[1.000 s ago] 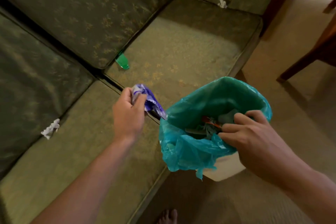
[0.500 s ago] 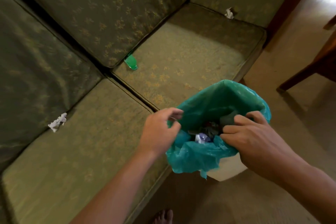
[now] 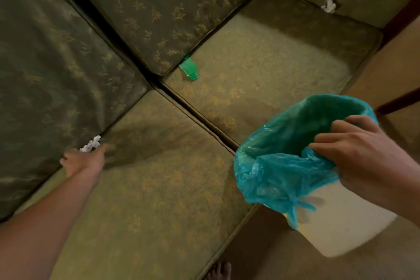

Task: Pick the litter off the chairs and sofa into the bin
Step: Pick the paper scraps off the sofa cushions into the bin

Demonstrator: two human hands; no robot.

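Note:
A white bin lined with a teal bag is tilted above the sofa's front edge, and my right hand is shut on its rim. My left hand, blurred with fingers apart, reaches across the left seat cushion and sits just below a crumpled white paper lying where seat meets backrest. A green wrapper is wedged under the middle back cushion. Another crumpled white paper lies at the far right corner of the green patterned sofa.
Beige carpet runs in front of the sofa, with my bare toes at the bottom edge. A dark wooden furniture leg stands on the floor at the right, behind the bin.
My left hand dropped the purple wrapper into the bin, then swung left across the seat to the white paper. The bin, still in my right hand, now sits tilted further right.

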